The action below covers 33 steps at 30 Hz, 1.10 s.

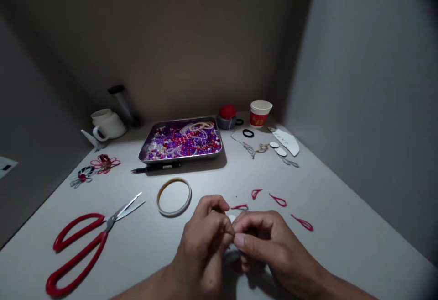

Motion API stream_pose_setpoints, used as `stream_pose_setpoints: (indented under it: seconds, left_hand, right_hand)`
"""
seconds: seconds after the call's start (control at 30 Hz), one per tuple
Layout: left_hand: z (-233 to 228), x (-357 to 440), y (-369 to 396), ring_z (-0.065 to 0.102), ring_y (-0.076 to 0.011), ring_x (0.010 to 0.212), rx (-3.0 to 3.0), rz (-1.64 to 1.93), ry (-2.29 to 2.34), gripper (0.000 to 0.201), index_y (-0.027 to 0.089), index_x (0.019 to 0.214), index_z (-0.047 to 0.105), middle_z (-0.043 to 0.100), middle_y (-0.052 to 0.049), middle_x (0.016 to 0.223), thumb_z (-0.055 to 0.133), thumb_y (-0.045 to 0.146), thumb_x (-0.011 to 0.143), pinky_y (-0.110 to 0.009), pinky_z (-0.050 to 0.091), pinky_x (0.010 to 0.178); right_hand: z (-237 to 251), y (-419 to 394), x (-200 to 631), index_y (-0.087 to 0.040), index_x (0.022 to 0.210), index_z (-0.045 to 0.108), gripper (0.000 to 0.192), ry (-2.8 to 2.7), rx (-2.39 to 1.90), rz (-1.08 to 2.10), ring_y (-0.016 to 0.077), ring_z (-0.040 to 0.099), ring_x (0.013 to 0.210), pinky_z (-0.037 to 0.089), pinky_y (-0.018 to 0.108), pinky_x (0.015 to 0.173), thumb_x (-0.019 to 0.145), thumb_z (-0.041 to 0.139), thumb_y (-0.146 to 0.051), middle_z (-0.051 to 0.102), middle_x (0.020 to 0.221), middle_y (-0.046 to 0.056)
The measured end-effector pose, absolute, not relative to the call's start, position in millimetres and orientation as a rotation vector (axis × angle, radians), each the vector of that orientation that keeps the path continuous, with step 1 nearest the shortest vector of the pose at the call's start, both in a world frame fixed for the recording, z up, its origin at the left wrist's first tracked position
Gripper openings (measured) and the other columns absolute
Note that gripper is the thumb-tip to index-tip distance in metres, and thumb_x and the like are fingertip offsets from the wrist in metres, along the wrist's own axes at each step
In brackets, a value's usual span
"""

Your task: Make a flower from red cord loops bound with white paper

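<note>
A pale grey table (pixel 342 208) fills the lower view, pushed into a corner. Behind the table rises a plain beige back wall (pixel 191 35), bare and matte. To the right of the table a grey wall (pixel 369 85) slants away, meeting the back wall in a dim vertical corner. To the left of the table a darker partition (pixel 30 108) closes the space in. Light falls from above onto the middle of the table, leaving the table's edges and the upper walls in shadow.
</note>
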<state>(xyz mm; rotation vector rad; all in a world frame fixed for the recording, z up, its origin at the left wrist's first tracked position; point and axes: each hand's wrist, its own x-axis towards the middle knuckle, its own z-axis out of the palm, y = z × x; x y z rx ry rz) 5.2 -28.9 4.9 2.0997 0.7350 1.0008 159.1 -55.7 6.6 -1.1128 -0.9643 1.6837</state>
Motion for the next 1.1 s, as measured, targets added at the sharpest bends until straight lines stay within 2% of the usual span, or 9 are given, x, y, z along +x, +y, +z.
stream_pose_setpoints:
  seconds: [0.17,0.3,0.4,0.47,0.57,0.63,0.77,0.87,1.1]
  left_hand:
    - [36,-20,-9,0.053,-0.016,0.083,2.202,0.825,0.783,0.014,0.017,0.09,0.054,0.055,-0.006,0.09,0.046,0.011,0.081,-0.027,0.043,0.071]
    - [44,-57,12,0.051,-0.0187,0.074,2.445,0.227,1.228,0.013,0.017,0.078,0.058,0.056,-0.005,0.083,0.048,0.009,0.075,-0.032,0.04,0.065]
    - [31,-69,17,0.049,-0.0221,0.078,2.544,0.042,1.435,0.017,0.015,0.075,0.058,0.056,-0.008,0.085,0.045,0.006,0.072,-0.037,0.038,0.069]
    - [24,-66,14,0.047,-0.0209,0.076,2.58,0.092,1.416,0.018,0.015,0.069,0.056,0.056,-0.007,0.082,0.042,0.004,0.073,-0.037,0.037,0.07]
    - [21,-55,6,0.048,-0.0187,0.074,2.366,0.327,1.254,0.012,0.017,0.077,0.051,0.055,-0.005,0.077,0.042,0.01,0.079,-0.032,0.038,0.066]
    - [19,-48,-1,0.047,-0.0162,0.066,2.18,0.487,1.163,0.011,0.018,0.075,0.048,0.053,-0.002,0.07,0.04,0.017,0.083,-0.028,0.038,0.06]
    - [11,-41,-11,0.047,-0.0163,0.068,2.063,0.714,0.991,0.014,0.018,0.075,0.045,0.05,-0.002,0.071,0.039,0.024,0.085,-0.028,0.037,0.061]
    - [6,-38,-14,0.046,-0.0168,0.07,2.035,0.74,0.982,0.014,0.018,0.075,0.045,0.049,-0.003,0.072,0.038,0.023,0.086,-0.029,0.037,0.063]
    - [2,-35,-15,0.045,-0.0174,0.069,2.031,0.781,0.973,0.014,0.017,0.075,0.045,0.048,-0.004,0.071,0.037,0.022,0.084,-0.03,0.037,0.063]
  right_hand:
    - [5,-57,163,-0.014,0.062,0.06,0.016,-1.099,-1.216,1.478,0.0091,0.049,0.046,0.038,0.022,0.044,0.071,0.06,-0.027,0.054,0.059,0.0]
    - [-1,-57,161,-0.017,0.061,0.058,0.014,-1.315,-1.229,1.099,0.0134,0.055,0.057,0.044,0.023,0.05,0.075,0.057,-0.02,0.058,0.066,0.003]
    - [-7,-57,157,-0.019,0.065,0.058,0.012,-1.46,-1.139,0.802,0.0155,0.059,0.062,0.047,0.024,0.057,0.074,0.056,-0.012,0.061,0.064,0.002]
    - [-10,-58,155,-0.021,0.069,0.059,0.014,-1.513,-1.102,0.641,0.0163,0.061,0.064,0.049,0.024,0.059,0.072,0.057,-0.008,0.063,0.067,0.002]
    - [-13,-62,149,-0.022,0.071,0.061,0.016,-1.509,-1.128,0.451,0.0186,0.064,0.071,0.051,0.025,0.061,0.071,0.057,-0.006,0.065,0.08,0.006]
    - [-13,-64,145,-0.022,0.07,0.061,0.017,-1.516,-1.139,0.371,0.0196,0.065,0.074,0.053,0.026,0.063,0.071,0.055,-0.007,0.066,0.092,0.008]
    - [-15,-62,143,-0.02,0.071,0.062,0.016,-1.652,-1.102,0.218,0.0235,0.066,0.086,0.054,0.031,0.071,0.071,0.052,-0.008,0.064,0.108,0.013]
    - [-15,-56,145,-0.018,0.075,0.062,0.016,-1.84,-1.056,0.152,0.0262,0.063,0.097,0.054,0.033,0.077,0.07,0.053,-0.006,0.065,0.109,0.017]
    - [-15,-46,141,-0.015,0.073,0.062,0.018,-2.116,-0.927,-0.036,0.0258,0.059,0.103,0.056,0.027,0.073,0.069,0.049,-0.004,0.061,0.112,0.023]
